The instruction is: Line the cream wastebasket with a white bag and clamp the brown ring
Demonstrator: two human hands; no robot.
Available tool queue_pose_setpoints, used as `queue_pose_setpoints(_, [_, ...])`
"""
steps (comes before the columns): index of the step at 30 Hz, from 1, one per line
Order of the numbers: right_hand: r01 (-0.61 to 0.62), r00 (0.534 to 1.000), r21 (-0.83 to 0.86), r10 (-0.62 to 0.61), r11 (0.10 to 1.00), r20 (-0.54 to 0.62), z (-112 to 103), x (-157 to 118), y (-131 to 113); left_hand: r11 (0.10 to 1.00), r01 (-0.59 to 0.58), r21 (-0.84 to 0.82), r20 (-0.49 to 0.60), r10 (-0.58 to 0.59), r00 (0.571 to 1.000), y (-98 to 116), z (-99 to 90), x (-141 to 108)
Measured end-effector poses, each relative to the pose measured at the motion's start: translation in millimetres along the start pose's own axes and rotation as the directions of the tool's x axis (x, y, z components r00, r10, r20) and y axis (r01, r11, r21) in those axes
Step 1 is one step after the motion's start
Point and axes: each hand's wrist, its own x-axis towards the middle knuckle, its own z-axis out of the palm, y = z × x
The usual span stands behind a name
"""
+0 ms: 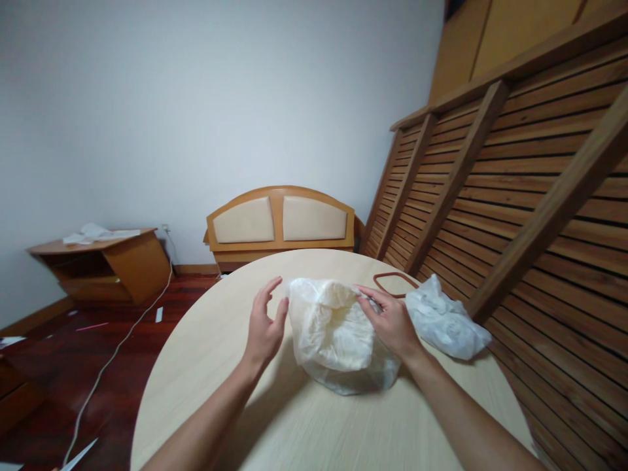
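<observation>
A translucent white plastic bag [338, 327] with something pale and crumpled inside stands near the middle of the round table [210, 366]. My right hand [390, 317] pinches the bag's upper right edge between thumb and fingers. Just left of the bag is my left hand [267, 320], its thumb and fingers apart and nothing between them. The bag's lower part spreads toward the table's near side, its folds see-through at the bottom.
At the table's right edge lies another white plastic bag [446, 320], beside a brown loop-shaped handle [395, 282]. Slatted wooden panels [490, 190] lean close on the right. Beyond the table stands a headboard [279, 222]; a low cabinet [118, 268] is at left.
</observation>
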Motion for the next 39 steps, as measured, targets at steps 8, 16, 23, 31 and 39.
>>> queue_pose_setpoints(8, [0.134,0.988,0.035,-0.136,0.99,0.076,-2,-1,2,0.779,0.573,-0.255,0.203,-0.536,0.819,-23,-4.6,17])
queue_pose_setpoints(16, [0.115,0.989,0.064,-0.12,0.991,0.09,-4,0,2,0.633,0.633,-0.447,0.293,-0.565,0.772,-31,-10.1,22])
queue_pose_setpoints(23, [0.165,0.972,0.159,-0.188,0.973,0.14,-8,0,-4,0.73,0.577,-0.366,0.172,-0.556,0.813,-49,-0.6,17])
queue_pose_setpoints(31, [0.236,0.949,0.205,-0.27,0.95,0.162,-8,1,-5,0.791,0.526,-0.313,0.064,-0.535,0.842,-52,-3.8,20])
queue_pose_setpoints(39, [0.273,0.932,0.224,-0.315,0.936,0.18,-8,1,-1,0.759,0.588,-0.278,0.255,-0.532,0.807,-45,-9.8,19])
